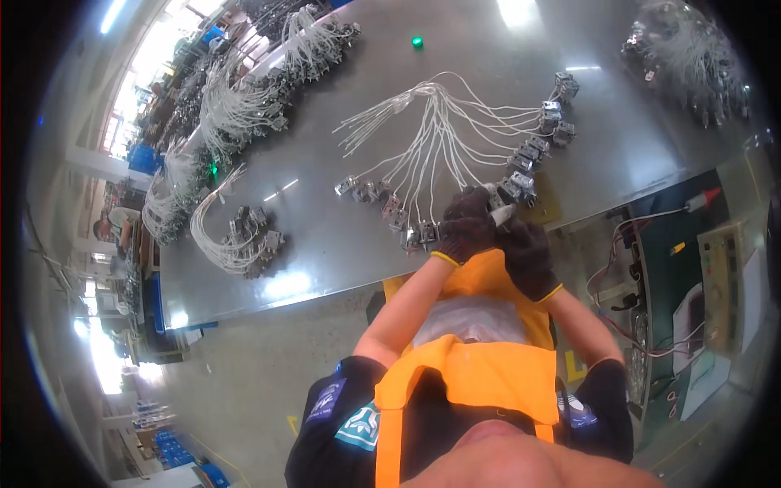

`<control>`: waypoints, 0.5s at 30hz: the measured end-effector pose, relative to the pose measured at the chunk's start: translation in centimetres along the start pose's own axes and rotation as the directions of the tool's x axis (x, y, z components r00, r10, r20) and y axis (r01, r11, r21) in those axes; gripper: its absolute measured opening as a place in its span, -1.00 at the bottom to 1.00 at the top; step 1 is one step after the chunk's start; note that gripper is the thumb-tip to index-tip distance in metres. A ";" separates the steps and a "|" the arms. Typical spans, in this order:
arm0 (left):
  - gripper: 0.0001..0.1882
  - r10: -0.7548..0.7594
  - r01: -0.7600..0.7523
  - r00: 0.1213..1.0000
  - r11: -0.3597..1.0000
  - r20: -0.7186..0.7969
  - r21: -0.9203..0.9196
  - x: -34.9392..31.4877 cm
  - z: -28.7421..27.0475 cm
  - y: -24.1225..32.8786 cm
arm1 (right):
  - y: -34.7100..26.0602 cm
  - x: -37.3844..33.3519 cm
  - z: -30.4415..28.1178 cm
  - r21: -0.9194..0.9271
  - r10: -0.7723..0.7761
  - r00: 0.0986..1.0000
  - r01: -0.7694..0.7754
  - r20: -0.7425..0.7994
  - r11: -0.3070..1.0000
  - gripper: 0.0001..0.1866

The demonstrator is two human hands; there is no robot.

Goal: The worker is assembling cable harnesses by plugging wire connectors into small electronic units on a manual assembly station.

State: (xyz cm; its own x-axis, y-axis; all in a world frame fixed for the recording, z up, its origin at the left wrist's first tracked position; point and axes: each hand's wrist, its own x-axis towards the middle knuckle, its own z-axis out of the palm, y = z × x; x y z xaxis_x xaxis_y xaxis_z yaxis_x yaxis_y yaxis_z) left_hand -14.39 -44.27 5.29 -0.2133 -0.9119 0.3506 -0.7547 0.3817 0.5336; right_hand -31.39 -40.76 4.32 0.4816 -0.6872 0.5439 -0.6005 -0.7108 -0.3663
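On the metal table [325, 236] a fan of white wires [435, 122] spreads out, each ending in a small boxy metal part [551, 114]. The parts stand in an arc facing me. At its near side my left hand [468, 224], in a dark glove with a yellow cuff, is closed among the wire ends; its fingers hide what it grips. Beside it my right hand [527, 256], gloved alike, is closed on a short pale cylindrical piece [503, 215]. That piece lies between both hands, partly hidden. More metal parts [419, 236] sit just left of my left hand.
A smaller wired bundle [236, 240] lies at the left. Several wire bundles [236, 106] line the far left edge, another pile [687, 61] the far right. A small green light spot [417, 42] shows on the table. A cable with a red-tipped plug [704, 199] hangs at the right.
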 end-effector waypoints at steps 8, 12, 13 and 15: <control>-0.64 -0.242 0.248 0.968 0.909 0.060 -0.334 -1.8 0.4 -2.3 | -1.5 -1.5 2.4 0.669 0.482 0.854 -0.475 0.194 0.572 -0.77; -0.41 0.166 -0.156 0.978 0.984 -0.128 0.082 -4.3 8.8 -7.7 | 2.2 -6.0 7.2 0.821 0.431 0.777 -0.557 0.459 0.130 -0.73; -0.37 0.121 -0.120 0.983 0.993 -0.138 0.021 -3.9 8.8 -7.0 | 3.3 -7.6 9.2 0.292 0.363 0.923 -0.385 0.128 0.875 -0.73; -0.32 0.060 -0.064 0.983 0.998 -0.176 -0.019 -2.7 5.4 -3.9 | 2.8 -8.1 7.9 0.802 0.531 0.602 -0.477 0.596 -0.360 -0.68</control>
State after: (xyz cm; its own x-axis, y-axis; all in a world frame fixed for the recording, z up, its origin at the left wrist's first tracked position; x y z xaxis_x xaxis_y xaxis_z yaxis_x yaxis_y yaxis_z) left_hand -14.25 -44.08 -1.89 -0.1450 -0.8467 0.5120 -0.7278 0.4419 0.5245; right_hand -31.94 -38.37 -7.14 0.3515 -0.8809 -0.3171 0.4985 0.4628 -0.7330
